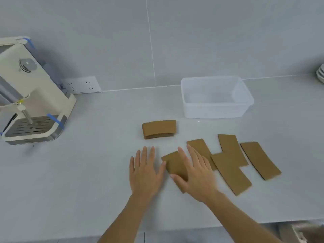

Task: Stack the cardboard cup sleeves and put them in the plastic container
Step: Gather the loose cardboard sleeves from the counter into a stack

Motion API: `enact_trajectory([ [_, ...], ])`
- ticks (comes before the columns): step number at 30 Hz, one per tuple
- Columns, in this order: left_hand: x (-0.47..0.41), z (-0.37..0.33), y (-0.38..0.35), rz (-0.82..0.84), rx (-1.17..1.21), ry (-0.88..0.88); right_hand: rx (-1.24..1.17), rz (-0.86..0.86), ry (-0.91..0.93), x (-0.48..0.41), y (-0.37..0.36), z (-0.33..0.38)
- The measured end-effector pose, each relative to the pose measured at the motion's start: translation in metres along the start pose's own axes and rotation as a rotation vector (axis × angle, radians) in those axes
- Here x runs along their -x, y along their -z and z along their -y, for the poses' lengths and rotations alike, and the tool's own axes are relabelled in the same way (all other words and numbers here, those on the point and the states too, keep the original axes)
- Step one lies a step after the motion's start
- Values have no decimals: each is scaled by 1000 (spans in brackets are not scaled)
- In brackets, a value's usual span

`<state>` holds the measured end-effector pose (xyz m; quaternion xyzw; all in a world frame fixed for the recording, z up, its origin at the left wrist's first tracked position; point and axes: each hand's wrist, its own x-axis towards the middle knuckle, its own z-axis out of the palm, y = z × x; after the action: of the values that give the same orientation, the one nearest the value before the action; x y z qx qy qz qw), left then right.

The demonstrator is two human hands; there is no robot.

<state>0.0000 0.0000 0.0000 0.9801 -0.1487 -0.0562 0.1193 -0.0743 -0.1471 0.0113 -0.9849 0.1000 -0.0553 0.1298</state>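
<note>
A neat stack of brown cardboard sleeves (159,128) lies mid-counter. Several loose flat sleeves are spread to the right: one (199,148) partly under my right hand, one (229,146) behind, one (231,174) overlapping it in front, and one (260,160) at the far right. My right hand (196,172) lies flat, fingers spread, on top of another sleeve (173,163). My left hand (144,171) rests flat on the counter beside it, thumb touching that sleeve's left edge. The clear plastic container (245,102) stands empty behind the sleeves, near the wall.
A cream coffee machine (29,95) with a drip tray stands at the left, a wall socket (82,85) behind it. White plates (320,74) show at the right edge. The counter's front edge (175,228) runs below my forearms.
</note>
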Motion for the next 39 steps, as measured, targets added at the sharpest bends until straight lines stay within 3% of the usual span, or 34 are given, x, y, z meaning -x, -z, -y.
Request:
enact_trajectory([
  [10, 5, 12, -14, 10, -80, -22, 66, 80, 2, 6, -11, 8],
  [20, 0, 5, 6, 123, 33, 24, -27, 190, -16, -8, 9, 13],
  [22, -3, 1, 17, 96, 248, 77, -163, 232, -77, -15, 21, 12],
  [26, -5, -17, 47, 135, 1037, 255, -412, 196, -195, -25, 47, 16],
  [32, -4, -38, 51, 594, 1914, 426, -584, 101, -167, -16, 59, 34],
  [34, -1, -43, 48, 691, 2019, 461, -588, 92, -160, -11, 57, 39],
  [39, 3, -53, 35, 754, 2077, 530, -583, 49, -148, 1, 47, 41],
])
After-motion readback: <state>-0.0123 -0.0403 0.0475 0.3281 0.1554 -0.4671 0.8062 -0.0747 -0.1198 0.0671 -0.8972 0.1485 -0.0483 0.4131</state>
